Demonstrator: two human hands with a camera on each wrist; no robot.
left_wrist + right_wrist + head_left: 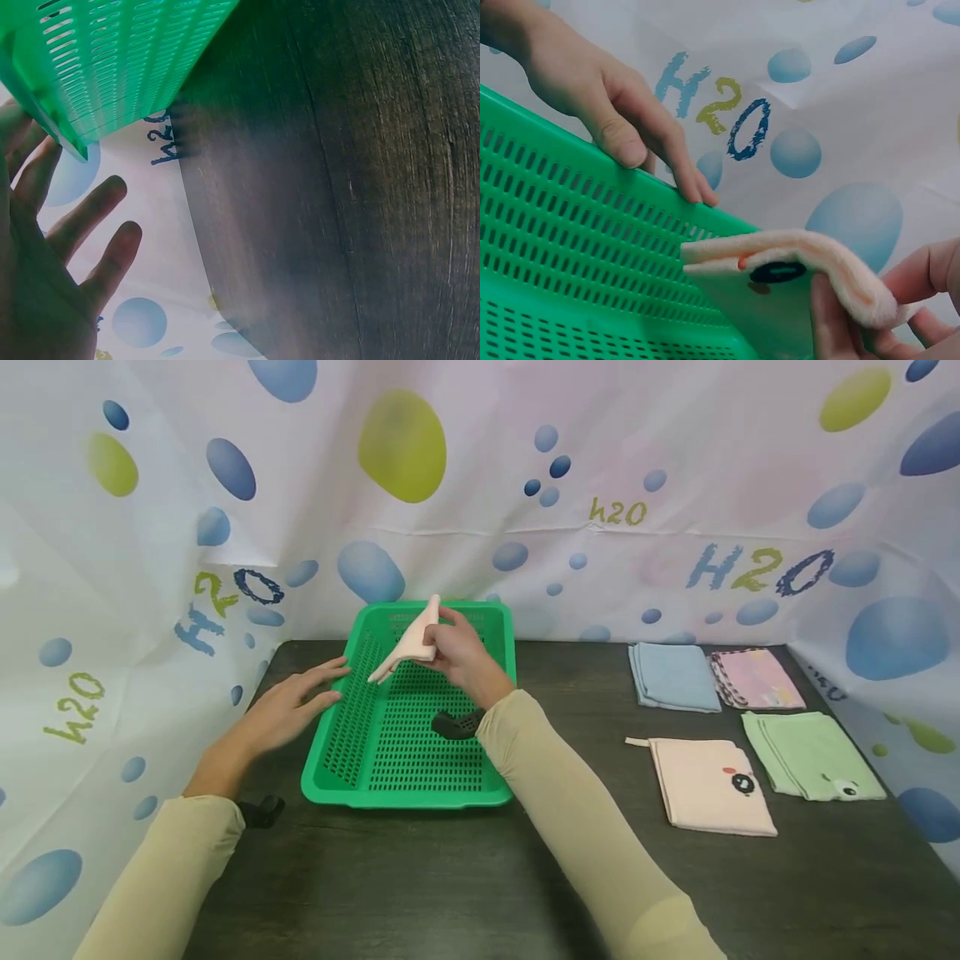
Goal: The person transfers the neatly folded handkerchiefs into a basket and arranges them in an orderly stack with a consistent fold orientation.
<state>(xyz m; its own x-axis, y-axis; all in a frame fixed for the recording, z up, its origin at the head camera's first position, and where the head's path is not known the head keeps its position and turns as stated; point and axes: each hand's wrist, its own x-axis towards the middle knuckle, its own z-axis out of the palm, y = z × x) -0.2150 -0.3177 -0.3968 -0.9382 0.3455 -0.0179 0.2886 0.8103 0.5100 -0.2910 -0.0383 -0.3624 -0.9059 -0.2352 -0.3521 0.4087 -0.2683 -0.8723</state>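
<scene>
My right hand (463, 653) pinches a folded cream cloth (411, 642) by one edge, above the inside of a green plastic basket (408, 798). In the right wrist view the folded cloth (780, 251) shows a dark round patch, with thumb and fingers on either side of its fold. At the basket's left rim is my left hand (288, 708), its fingers extended and the tips touching the edge. The left wrist view shows those fingers (97, 210) spread, some behind the green rim. No cloth is seen inside the basket, though my right forearm hides part of it.
To the right on the dark table (420, 885) lie several folded cloths: a blue one (673, 677), a pink one (757, 678), a green one (813, 756) and a cream one (708, 787) with a loop. A patterned white curtain (480, 485) hangs behind and at both sides.
</scene>
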